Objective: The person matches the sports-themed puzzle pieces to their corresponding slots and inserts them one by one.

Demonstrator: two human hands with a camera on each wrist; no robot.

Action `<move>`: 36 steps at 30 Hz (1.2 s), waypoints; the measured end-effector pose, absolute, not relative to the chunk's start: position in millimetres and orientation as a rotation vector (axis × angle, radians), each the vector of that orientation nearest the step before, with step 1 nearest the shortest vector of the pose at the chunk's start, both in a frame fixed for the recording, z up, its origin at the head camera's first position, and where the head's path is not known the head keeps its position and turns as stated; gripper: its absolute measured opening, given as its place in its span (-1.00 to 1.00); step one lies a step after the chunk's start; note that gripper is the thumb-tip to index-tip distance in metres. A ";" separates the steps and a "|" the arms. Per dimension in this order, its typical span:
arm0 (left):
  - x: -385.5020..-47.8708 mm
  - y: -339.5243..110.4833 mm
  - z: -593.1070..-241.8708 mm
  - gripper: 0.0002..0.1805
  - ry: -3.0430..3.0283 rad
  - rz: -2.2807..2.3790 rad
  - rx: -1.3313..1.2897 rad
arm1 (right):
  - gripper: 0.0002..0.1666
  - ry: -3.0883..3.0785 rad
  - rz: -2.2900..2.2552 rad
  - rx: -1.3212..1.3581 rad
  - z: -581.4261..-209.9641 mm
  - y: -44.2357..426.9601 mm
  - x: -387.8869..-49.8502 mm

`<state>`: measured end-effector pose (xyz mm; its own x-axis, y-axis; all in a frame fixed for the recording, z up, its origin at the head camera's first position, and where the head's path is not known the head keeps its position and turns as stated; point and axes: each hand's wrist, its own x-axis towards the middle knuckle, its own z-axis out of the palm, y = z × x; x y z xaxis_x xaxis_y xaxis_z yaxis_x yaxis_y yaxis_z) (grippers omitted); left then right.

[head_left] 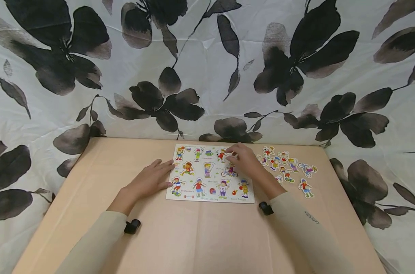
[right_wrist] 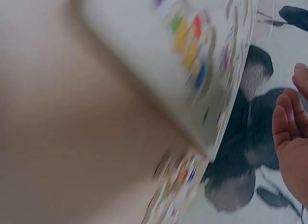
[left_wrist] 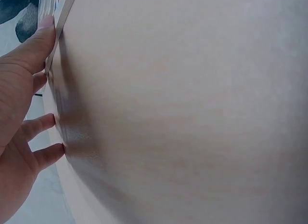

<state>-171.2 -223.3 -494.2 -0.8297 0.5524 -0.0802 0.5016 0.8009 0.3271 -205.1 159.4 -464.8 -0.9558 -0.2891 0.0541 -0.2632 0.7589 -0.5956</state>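
A white puzzle board (head_left: 207,199) printed or set with colourful child figures lies on the table. My left hand (head_left: 150,179) rests at its left edge; in the left wrist view that hand's thumb (left_wrist: 45,29) lies along the board's rim, fingers spread. My right hand (head_left: 245,161) is over the board's upper right part, beside a figure with a ball (head_left: 221,155). From the right wrist, the right hand (right_wrist: 293,142) appears with loosely bent fingers, raised above the blurred board (right_wrist: 125,55). No piece shows between its thumb and fingers.
Several loose figure pieces (head_left: 293,164) lie in a group right of the board, one piece (head_left: 306,188) a little nearer. The table (head_left: 207,239) has a tan cover. Behind it hangs white cloth (head_left: 207,76) with dark flowers.
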 end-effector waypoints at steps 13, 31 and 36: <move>-171.5 -227.3 -494.0 -0.17 2.811 0.449 0.813 | -0.74 3.024 -0.888 -0.411 -473.4 255.4 -159.1; -174.5 -220.6 -497.0 -0.18 2.799 0.451 0.831 | -0.80 3.019 -0.668 -0.370 -490.1 321.4 -118.8; -174.6 -222.0 -496.8 -0.18 2.799 0.444 0.821 | -0.79 3.029 -0.659 -0.397 -496.1 323.0 -117.8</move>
